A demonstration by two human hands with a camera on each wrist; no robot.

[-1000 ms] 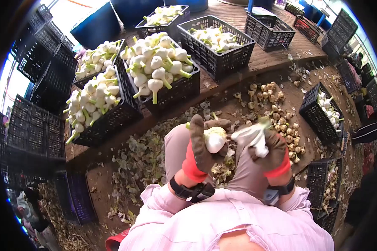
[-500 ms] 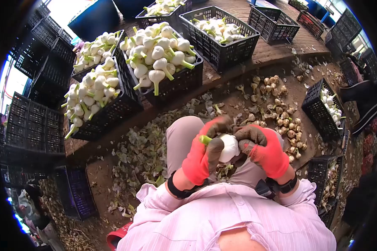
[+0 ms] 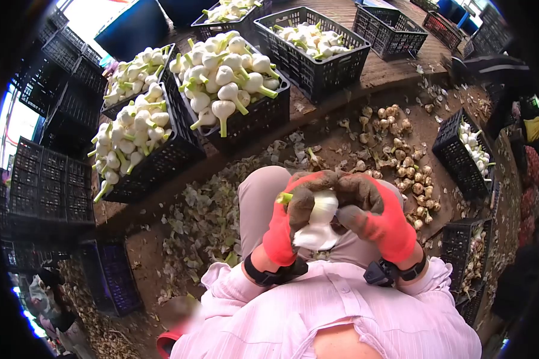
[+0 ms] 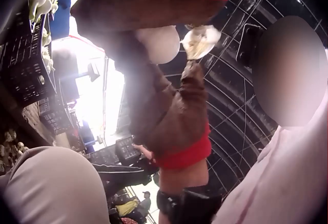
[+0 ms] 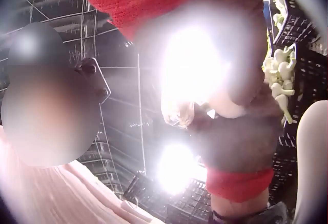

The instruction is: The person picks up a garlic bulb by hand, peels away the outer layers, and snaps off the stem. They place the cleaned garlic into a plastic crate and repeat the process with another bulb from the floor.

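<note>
Centrally, one garlic bulb (image 3: 322,210) over the lap — gripped by both gloved hands, left hand (image 3: 290,216) at 9 o'clock, right hand (image 3: 374,214) at 3 o'clock. Four heaped crates (image 3: 245,128) lie toward 11 o'clock.

The gloves on the left hand (image 3: 287,221) and right hand (image 3: 380,215) are red and brown. The garlic bulb (image 3: 320,218) is white. The crates (image 3: 317,69) are black. The shirt (image 3: 341,317) is pink.

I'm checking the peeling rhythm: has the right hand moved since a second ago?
Yes. The right hand has come in leftward from over the right knee to meet the left hand at the garlic bulb.
</note>
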